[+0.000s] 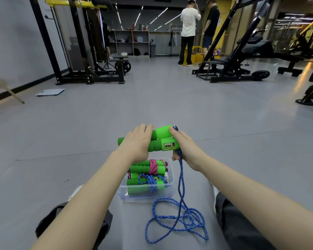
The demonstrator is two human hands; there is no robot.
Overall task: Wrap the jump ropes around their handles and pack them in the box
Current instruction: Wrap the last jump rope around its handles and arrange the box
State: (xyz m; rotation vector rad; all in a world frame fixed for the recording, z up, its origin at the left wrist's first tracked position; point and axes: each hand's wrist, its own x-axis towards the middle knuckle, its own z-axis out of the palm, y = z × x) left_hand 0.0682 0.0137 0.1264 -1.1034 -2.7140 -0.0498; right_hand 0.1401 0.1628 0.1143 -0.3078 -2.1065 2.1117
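Observation:
I hold two green foam jump-rope handles (161, 139) side by side in the air above a clear plastic box (171, 184). My left hand (136, 141) grips their left ends. My right hand (185, 147) holds the right ends, thumb on top, and pinches the blue rope (181, 179) just below the handles. That rope hangs down and lies in loose loops (179, 221) on the floor between my knees. Inside the box lie two wrapped sets: green handles bound with pink rope (153, 166) and green handles bound with blue rope (150, 180).
I sit on a grey gym floor with my knees either side of the box. A flat scale (50, 92) lies far left. Weight racks (83, 51), benches and machines (242, 56) stand at the back, where two people (188, 31) stand.

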